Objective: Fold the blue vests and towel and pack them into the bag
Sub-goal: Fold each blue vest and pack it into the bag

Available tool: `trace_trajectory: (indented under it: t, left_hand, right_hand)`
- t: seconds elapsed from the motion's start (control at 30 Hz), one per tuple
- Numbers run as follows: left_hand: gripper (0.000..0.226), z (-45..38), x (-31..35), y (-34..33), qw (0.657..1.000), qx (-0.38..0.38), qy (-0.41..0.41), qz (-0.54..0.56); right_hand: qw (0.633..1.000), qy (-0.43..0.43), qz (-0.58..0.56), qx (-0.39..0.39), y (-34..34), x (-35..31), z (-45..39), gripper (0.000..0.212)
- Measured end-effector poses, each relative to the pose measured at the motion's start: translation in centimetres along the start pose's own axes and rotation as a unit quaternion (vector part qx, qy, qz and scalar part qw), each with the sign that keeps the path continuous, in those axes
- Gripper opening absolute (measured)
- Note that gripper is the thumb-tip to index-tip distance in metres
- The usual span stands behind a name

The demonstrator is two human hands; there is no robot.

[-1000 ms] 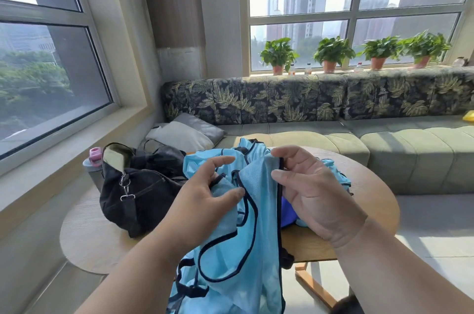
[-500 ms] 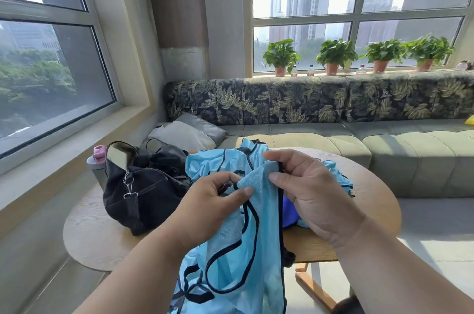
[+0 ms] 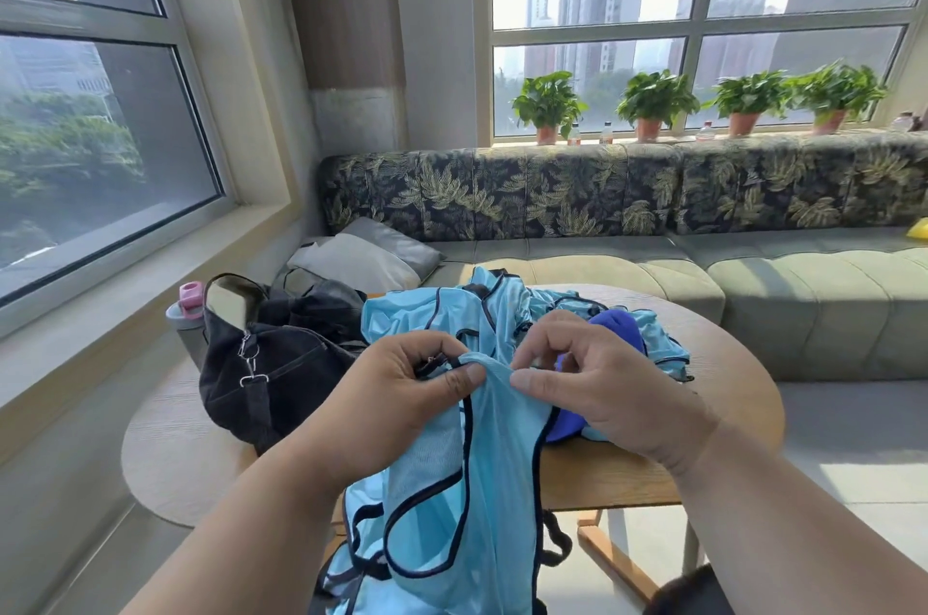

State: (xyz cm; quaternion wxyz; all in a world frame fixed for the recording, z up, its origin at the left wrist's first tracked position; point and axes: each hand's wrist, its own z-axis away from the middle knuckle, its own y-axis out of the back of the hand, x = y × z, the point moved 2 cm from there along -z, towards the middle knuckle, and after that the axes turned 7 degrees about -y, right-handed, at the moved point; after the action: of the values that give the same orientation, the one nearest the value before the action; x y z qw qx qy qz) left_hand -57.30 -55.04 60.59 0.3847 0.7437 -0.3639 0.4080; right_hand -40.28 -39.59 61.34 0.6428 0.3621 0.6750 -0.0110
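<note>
— Sunlit window corner, round wooden table (image 3: 713, 418) before a green sofa (image 3: 803, 288). What's held?

— A light blue mesh vest (image 3: 502, 453) with dark trim, hanging below the table edge. The left hand (image 3: 396, 393) and right hand (image 3: 592, 378) each pinch its top strap, thumbs nearly meeting.

— And the rest?

— More blue vests (image 3: 452, 318) and a darker blue towel (image 3: 617, 328) heaped behind the hands; a black bag (image 3: 266, 373) lies left.

- A lounge or sitting room in a high-rise building.
- A long cushioned sofa (image 3: 602, 263) with a leaf-print backrest runs under the window (image 3: 703, 21).
- Potted plants (image 3: 653, 104) line the sill; towers stand outside.
- A round wooden table (image 3: 728, 393) stands in front.
</note>
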Motion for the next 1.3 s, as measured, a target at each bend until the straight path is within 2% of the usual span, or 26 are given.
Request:
trace_trajectory:
  t: [0.07,0.2,0.37,0.43,0.53,0.63,0.73,0.83,0.9,0.97,1.13,1.17,1.23,1.3]
  left_hand:
    - [0.042,0.1,-0.2,0.1,1.000,0.000,0.008,0.003]
    - [0.049,0.3,-0.4,0.3,0.999,0.011,0.032,0.012]
    - [0.061,0.2,-0.9,0.5,0.999,0.026,0.035,0.011]
    - [0.060,0.1,-0.9,0.2,0.999,0.028,0.031,0.003]
    - [0.060,-0.3,-1.0,0.3,0.999,0.023,0.034,-0.003]
    - [0.054,0.2,-1.1,0.1,0.999,0.023,0.040,0.011]
    - [0.041,-0.7,-1.3,1.3,0.993,0.089,0.061,-0.038]
    - [0.040,-2.7,-2.0,4.0,0.963,0.213,0.158,0.048]
    - [0.019,-2.0,-1.9,5.6,0.931,0.306,0.150,0.132]
    - [0.013,-1.1,-1.5,7.2,0.903,0.373,0.145,0.155]
    - [0.013,-1.5,-0.4,12.2,0.904,0.410,0.104,0.064]
    - [0.018,-1.4,-0.7,13.2,0.903,0.412,0.111,0.048]
    - [0.025,-1.3,-1.5,14.9,0.900,0.420,0.111,0.040]
    - [0.012,-1.4,-0.9,15.0,0.899,0.422,0.107,0.045]
  right_hand:
    - [1.000,0.012,-0.001,0.000,-0.1,0.1,0.0,0.011]
    - [0.992,0.003,-0.128,-0.012,-0.3,0.6,-0.2,0.023]
    - [0.983,-0.004,-0.183,-0.024,-1.1,0.8,-0.1,0.031]
    - [0.986,-0.012,-0.159,-0.048,-1.8,1.2,-0.2,0.034]
    - [0.997,-0.010,-0.078,-0.025,-2.2,1.5,-0.2,0.011]
    - [0.996,-0.029,-0.083,-0.007,-1.9,1.6,-0.3,0.020]
    - [0.984,-0.043,-0.170,0.004,-1.1,1.9,-0.5,0.032]
    - [0.964,-0.056,-0.249,0.072,0.2,1.4,-0.3,0.018]
    - [0.949,-0.059,-0.260,0.165,1.5,1.1,-0.1,0.018]
    - [0.932,-0.058,-0.245,0.259,3.2,1.3,-0.2,0.018]
    - [0.906,-0.052,-0.176,0.382,7.5,2.6,-0.9,0.022]
    - [0.901,-0.053,-0.163,0.398,8.1,2.7,-1.0,0.023]
    - [0.897,-0.057,-0.163,0.406,8.8,3.2,-1.2,0.024]
    - [0.898,-0.057,-0.187,0.395,9.2,3.4,-1.4,0.022]
